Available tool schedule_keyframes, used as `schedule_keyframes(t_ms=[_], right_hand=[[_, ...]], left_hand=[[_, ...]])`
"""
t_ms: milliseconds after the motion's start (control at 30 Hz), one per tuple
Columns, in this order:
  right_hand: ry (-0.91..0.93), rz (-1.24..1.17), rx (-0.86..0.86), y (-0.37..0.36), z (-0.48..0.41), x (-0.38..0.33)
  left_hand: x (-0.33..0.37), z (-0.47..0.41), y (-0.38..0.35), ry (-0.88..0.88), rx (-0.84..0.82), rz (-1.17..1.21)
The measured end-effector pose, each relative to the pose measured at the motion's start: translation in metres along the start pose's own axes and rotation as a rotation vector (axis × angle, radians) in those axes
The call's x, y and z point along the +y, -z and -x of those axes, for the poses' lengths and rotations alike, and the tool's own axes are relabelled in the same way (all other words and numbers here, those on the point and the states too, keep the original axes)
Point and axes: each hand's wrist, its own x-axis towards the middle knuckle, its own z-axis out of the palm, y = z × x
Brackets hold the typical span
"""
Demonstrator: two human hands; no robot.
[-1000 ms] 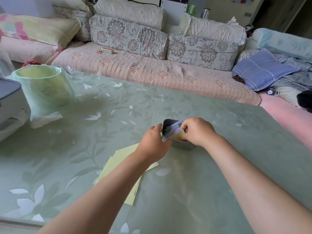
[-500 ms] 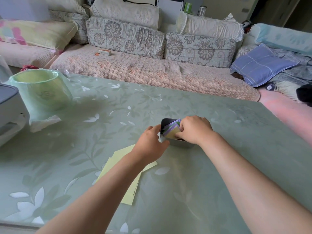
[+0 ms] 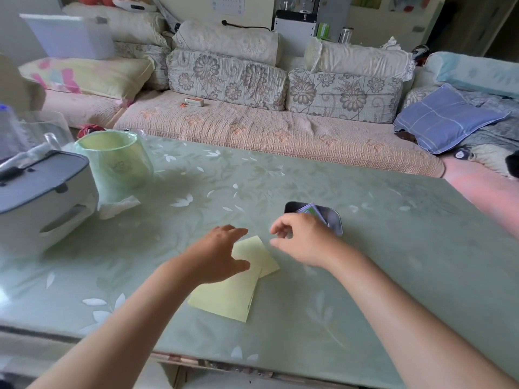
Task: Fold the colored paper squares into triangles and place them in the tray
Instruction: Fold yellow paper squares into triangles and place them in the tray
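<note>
Counts: two hands, one tray, one stack of yellow paper squares, one bundle of folded papers.

- Left hand [image 3: 220, 255] was at centre frame over the upper corner of the yellow paper squares [image 3: 224, 299]. Fingers were loosely spread, thumb out to the right, nothing gripped. Contact with the sheet can't be told because of motion blur.
- Right hand [image 3: 304, 240] was just right of centre, above the table [image 3: 393, 262] between the paper and the tray. Fingers were loosely curled with thumb and forefinger apart, and it held nothing.
- The yellow squares lay flat at lower centre, unfolded. At least two overlapping layers showed; the exact count is unclear because the left hand and forearm covered the upper left part.
- The tray [image 3: 337, 220], small and dark, sat right of centre just beyond the right hand, which hid its near left side.
- The folded papers [image 3: 309, 211] stood in the tray. Purple and green edges showed, but the count is not readable.

Other things:
- One green bin [image 3: 115, 161] with a bag liner stood at upper left of the table.
- One grey-white appliance [image 3: 36, 197] sat at the left edge, cut off by the frame.
- The sofa [image 3: 266, 133] ran across the top, with two floral cushions [image 3: 224, 77] and one blue pillow [image 3: 443, 119] at the right.
- One small box [image 3: 193, 101] lay on the seat. Its label was too small to read.
</note>
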Motion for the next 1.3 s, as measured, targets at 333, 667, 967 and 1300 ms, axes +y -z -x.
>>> schedule_keyframes(t_ms=[333,667,967,1300], right_hand=[[-0.094,0.161,-0.232,-0.047,0.006,-0.030],[-0.181,0.057,-0.265,-0.058,-0.001,-0.035],[-0.063,0.085,-0.278,-0.046,0.000,-0.021],[-0.060,-0.018,-0.181,-0.050,0.000,-0.024]], left_hand=[[-0.023,0.036,-0.007,-0.015,-0.198,-0.184],[-0.021,0.029,-0.010,-0.018,-0.153,-0.197],[-0.031,0.025,-0.014,-0.019,-0.003,-0.065],[-0.038,0.018,-0.019,-0.017,0.158,0.012]])
